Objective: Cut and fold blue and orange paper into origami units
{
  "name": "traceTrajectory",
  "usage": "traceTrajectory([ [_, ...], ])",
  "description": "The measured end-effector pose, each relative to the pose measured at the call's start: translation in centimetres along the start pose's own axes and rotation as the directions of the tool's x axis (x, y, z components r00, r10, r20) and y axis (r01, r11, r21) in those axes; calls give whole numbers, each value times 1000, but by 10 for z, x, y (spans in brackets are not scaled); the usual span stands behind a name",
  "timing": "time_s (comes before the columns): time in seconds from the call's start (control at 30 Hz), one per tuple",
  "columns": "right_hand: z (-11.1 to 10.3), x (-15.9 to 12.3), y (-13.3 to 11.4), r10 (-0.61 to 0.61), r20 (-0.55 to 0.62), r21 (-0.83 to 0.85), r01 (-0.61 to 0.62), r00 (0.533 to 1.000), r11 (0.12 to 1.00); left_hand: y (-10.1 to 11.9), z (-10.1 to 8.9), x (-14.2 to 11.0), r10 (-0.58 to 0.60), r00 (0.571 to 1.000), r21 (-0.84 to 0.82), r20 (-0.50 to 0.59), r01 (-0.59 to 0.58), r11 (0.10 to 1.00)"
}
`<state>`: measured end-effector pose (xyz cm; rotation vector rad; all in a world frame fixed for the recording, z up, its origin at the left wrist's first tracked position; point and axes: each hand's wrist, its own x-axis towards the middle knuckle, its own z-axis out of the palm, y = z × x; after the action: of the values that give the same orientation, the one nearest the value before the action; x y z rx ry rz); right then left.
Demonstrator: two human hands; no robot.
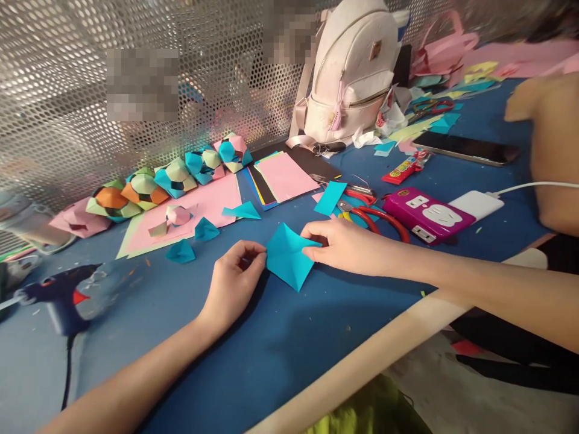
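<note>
Hands, two: left hand [235,277], thumb and fingers pinched on the left corner of one blue paper square [289,259]; right hand [332,244], pinching its right side. Square: creased, above counter [289,343]. Scissors [398,223], red-handled: beyond right hand. Glue gun [67,310]: far left.

The right hand [332,243] covers part of the blue paper [289,259]. The pale backpack [355,66] is cut off by the top edge. At left, a glue gun [66,301] is blurred. Pixelated patches [142,84] hide areas of the perforated metal mesh [217,36].
</note>
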<state>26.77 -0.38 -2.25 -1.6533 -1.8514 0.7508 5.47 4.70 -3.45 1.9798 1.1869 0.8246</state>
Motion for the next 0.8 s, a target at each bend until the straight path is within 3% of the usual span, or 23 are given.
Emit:
traceTrajectory([
  [0.1,6,2,10,-51,-48,-54,48,998,997,-1,-2,-1,74,997,139,22,-77,987],
  [0.33,9,0,22,-219,-82,-121,209,972,970,-7,-5,-1,156,979,219,129,-181,959],
  [0.47,8,-1,24,-293,-63,-163,280,954,946,-9,-7,0,220,962,242,159,-254,936],
  [0.63,6,-3,26,-364,-47,-263,340,930,903,-13,-11,2,348,904,221,248,-403,888],
  [0.8,6,-4,25,-410,-39,-370,368,911,853,-14,-12,2,384,887,236,257,-443,865],
])
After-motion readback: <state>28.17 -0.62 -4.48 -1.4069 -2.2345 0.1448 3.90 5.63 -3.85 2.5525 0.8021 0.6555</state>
